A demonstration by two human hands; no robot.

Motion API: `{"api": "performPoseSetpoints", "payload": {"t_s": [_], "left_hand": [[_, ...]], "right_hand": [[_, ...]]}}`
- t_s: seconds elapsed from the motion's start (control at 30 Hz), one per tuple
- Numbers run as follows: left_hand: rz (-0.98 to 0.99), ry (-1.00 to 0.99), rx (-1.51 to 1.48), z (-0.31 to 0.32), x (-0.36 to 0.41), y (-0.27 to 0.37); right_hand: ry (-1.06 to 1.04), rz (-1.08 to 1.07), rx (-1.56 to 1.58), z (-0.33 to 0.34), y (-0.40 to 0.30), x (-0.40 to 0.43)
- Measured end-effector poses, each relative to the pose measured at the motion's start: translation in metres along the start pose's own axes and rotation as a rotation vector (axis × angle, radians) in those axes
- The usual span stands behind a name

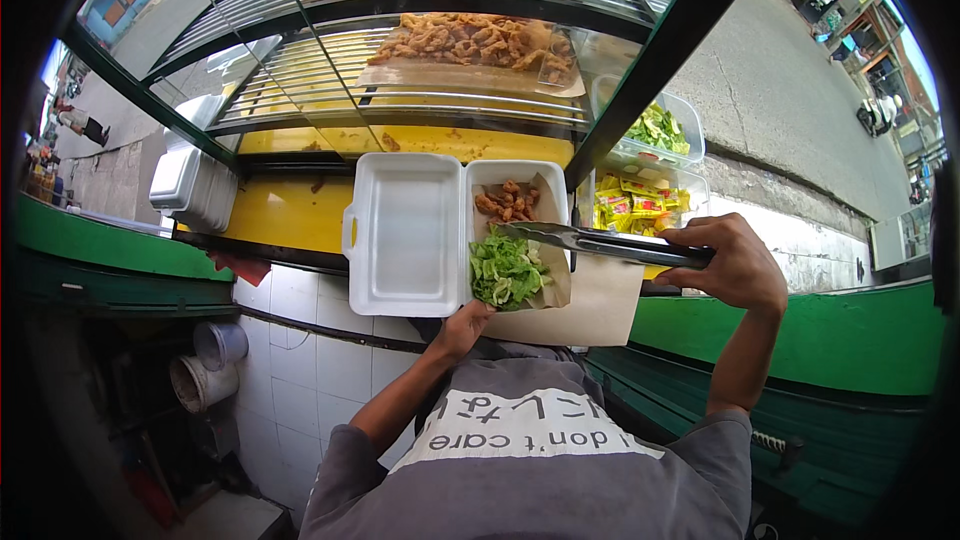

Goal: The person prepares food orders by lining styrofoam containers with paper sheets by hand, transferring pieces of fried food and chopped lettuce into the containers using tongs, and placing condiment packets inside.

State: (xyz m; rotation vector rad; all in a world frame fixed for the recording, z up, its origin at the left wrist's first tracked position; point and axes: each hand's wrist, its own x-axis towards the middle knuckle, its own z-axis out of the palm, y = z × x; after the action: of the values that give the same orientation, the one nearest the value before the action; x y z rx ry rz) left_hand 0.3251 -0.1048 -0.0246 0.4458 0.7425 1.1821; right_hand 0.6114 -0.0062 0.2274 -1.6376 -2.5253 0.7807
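Note:
My right hand grips a pair of metal tongs with dark handles. Their tips reach over the chopped lettuce at the near end of a white foam takeaway box. Beyond the greens, small pieces of fried chicken rest on brown paper that lines the box's right half. The lid lies folded back to the left, bare inside. At the near edge, my left hand holds the box, its fingertips partly hidden beneath it.
A glass display case holds a pile of fried pieces on a wire rack. Stacked foam boxes stand left. To the right sit a plastic tub of lettuce and one of yellow sachets. Brown paper sheets lie under the box.

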Motion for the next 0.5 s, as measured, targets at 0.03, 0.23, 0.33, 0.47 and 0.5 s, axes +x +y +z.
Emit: {"api": "performPoseSetpoints", "payload": {"t_s": [0.03, 0.23, 0.33, 0.47, 0.5], "left_hand": [[-0.001, 0.005, -0.001, -0.006, -0.001, -0.001], [0.107, -0.294, -0.189, -0.087, 0.003, -0.013], [0.184, -0.264, -0.092, -0.110, -0.008, 0.002], [0.328, -0.090, 0.253, -0.144, -0.025, 0.011], [0.279, -0.065, 0.179, -0.157, -0.030, 0.014]], "right_hand": [[0.001, -0.015, 0.057, 0.006, 0.001, 0.004], [0.126, -0.168, 0.132, 0.045, -0.022, 0.045], [0.512, -0.228, 0.251, 0.057, -0.033, 0.070], [1.061, -0.562, 0.627, 0.074, -0.054, 0.126], [1.232, -0.519, 0.554, 0.077, -0.060, 0.139]]}}
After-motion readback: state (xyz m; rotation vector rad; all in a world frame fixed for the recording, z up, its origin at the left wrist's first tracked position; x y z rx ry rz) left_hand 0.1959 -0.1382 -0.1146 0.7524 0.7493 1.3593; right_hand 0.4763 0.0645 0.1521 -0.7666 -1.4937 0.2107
